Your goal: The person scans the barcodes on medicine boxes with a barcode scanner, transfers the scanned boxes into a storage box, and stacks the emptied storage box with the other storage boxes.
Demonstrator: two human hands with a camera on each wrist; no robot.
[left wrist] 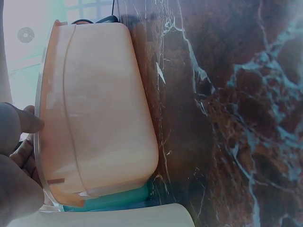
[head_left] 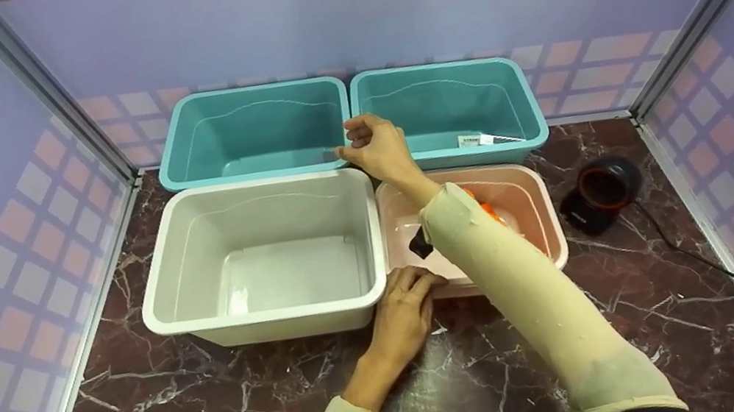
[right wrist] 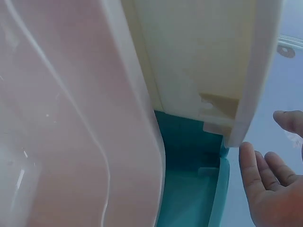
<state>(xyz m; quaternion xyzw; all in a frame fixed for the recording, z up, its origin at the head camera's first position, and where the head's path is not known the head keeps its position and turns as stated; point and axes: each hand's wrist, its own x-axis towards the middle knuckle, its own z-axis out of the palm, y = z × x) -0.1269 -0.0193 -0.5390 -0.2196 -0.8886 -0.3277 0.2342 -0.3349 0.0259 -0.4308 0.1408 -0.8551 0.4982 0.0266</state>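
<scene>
To the right of my right hand [head_left: 380, 148], inside the right teal bin [head_left: 445, 96], lies 1 white label [head_left: 469, 140] with dark print; the print is too small to read. Farther right of the same hand, a black device [head_left: 608, 182] with a cord bears a small pale marking, also unreadable.

My right hand is raised where the right teal bin adjoins the left teal bin [head_left: 248, 121]. Its fingers are loosely bent, the thumb is spaced from them, and I see nothing in its hold. Its fingertips are near the corner of the white bin [head_left: 279, 213]; contact cannot be determined.

My left hand [head_left: 403, 312] grips the near left rim of the pink bin [left wrist: 99, 109], thumb on the outer wall, fingers over the inside. The pink bin sits ahead and to the right of this hand, on the marbled tabletop [head_left: 258, 403]. The white bin stands to this hand's left.

My right sleeve [head_left: 529, 283] crosses the pink bin and partly hides orange items [head_left: 491, 211] in it; their number and type cannot be determined.
</scene>
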